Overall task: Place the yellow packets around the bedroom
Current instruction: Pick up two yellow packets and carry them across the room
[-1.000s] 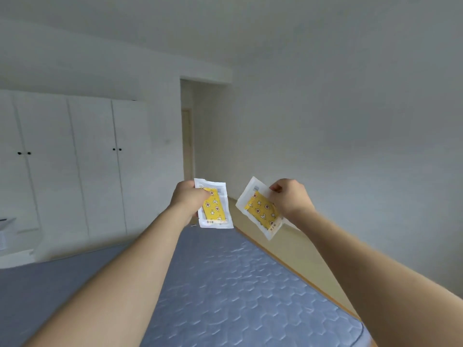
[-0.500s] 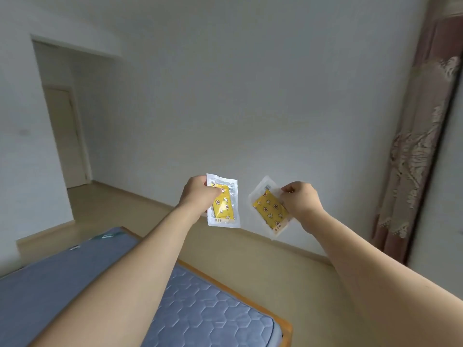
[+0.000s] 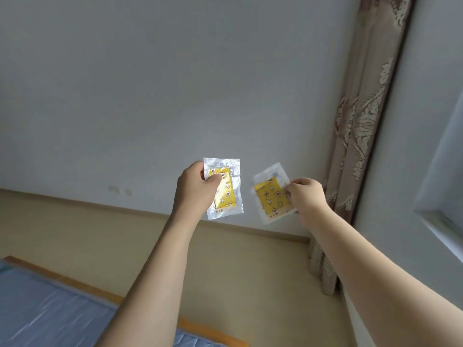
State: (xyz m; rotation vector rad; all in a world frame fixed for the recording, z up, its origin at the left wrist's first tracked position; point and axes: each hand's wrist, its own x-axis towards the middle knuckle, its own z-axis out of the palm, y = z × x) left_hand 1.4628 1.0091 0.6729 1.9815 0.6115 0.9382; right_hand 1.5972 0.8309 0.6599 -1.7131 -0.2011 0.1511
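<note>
Both arms are stretched out in front of me, each hand with one yellow packet in a clear wrapper. My left hand (image 3: pixel 194 187) pinches the left packet (image 3: pixel 226 194) by its upper left edge, thumb on the front; the packet hangs upright. My right hand (image 3: pixel 307 196) pinches the right packet (image 3: pixel 269 196) at its right edge, and this one is tilted. The two packets are apart, held in the air in front of the grey wall.
A bed with a blue mattress (image 3: pixel 37 311) and wooden frame lies at the lower left. Beige floor (image 3: pixel 225 259) runs along the wall. A patterned curtain (image 3: pixel 363 121) hangs at the right, beside a window ledge (image 3: pixel 441 224).
My view has swung to the right: the wardrobe and doorway have left the frame, the curtain and window have come in. Both hands hold their packets as before.
</note>
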